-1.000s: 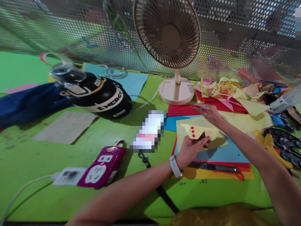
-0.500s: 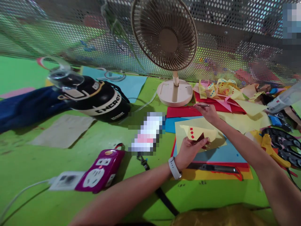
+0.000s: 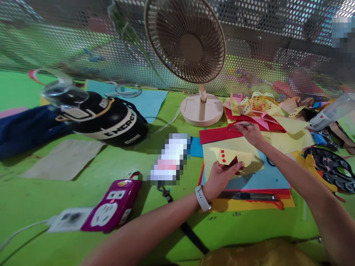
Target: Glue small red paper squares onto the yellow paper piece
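My left hand (image 3: 222,179), with a pale watch band on its wrist, pinches a folded yellow paper (image 3: 231,156) that bears three small red diamonds. Farther off and to the right, my right hand (image 3: 251,133) is closed on a thin metallic tool (image 3: 244,125), probably tweezers. The tool's tip is over the red paper (image 3: 212,135), where small red bits lie. Under the left hand are a flat yellow sheet (image 3: 208,149) and a light blue sheet (image 3: 273,180).
A fan (image 3: 202,109) stands at the back, by a mesh panel. A black bottle (image 3: 111,122), a phone (image 3: 170,159) and a purple power strip (image 3: 113,207) lie left. A cutter (image 3: 255,196) lies nearest me; yellow paper pieces (image 3: 263,103) are heaped back right.
The view has shifted slightly, moving most objects left. The red paper under the tool has turned a little and moved toward me. Both hands keep their holds.
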Available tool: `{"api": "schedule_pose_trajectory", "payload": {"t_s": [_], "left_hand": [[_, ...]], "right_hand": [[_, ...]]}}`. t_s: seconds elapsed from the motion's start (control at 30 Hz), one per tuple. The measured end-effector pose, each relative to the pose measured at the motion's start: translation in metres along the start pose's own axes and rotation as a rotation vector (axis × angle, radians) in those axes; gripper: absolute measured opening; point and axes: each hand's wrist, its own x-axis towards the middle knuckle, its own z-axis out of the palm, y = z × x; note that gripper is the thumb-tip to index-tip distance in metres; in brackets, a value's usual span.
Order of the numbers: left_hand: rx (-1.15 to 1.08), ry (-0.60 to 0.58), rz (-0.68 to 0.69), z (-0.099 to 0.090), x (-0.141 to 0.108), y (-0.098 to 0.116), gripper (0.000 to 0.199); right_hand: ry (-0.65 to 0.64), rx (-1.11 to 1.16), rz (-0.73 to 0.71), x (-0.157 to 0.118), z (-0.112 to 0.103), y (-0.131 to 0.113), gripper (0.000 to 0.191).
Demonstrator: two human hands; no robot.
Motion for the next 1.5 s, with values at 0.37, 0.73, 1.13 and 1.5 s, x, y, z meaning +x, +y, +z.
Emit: {"api": "schedule_pose_trajectory", "payload": {"t_s": [0.37,0.73,1.13,1.5], "left_hand": [[0.033,0.022,-0.005,0.000,-0.002,0.002,0.023],[0.092,0.020,-0.023,-0.001,-0.002,0.003,0.021],[0.118,0.021,-0.036,-0.001,-0.002,0.006,0.021],[0.116,0.030,-0.046,0.000,-0.004,0.009,0.023]], "right_hand": [[0.057,-0.051,0.004,-0.007,-0.006,0.002,0.028],[0.079,-0.080,-0.031,-0.023,-0.026,-0.003,0.031],[0.146,0.355,0.307,-0.033,-0.037,0.006,0.041],[0.231,0.535,0.495,-0.029,-0.020,0.007,0.030]]}}
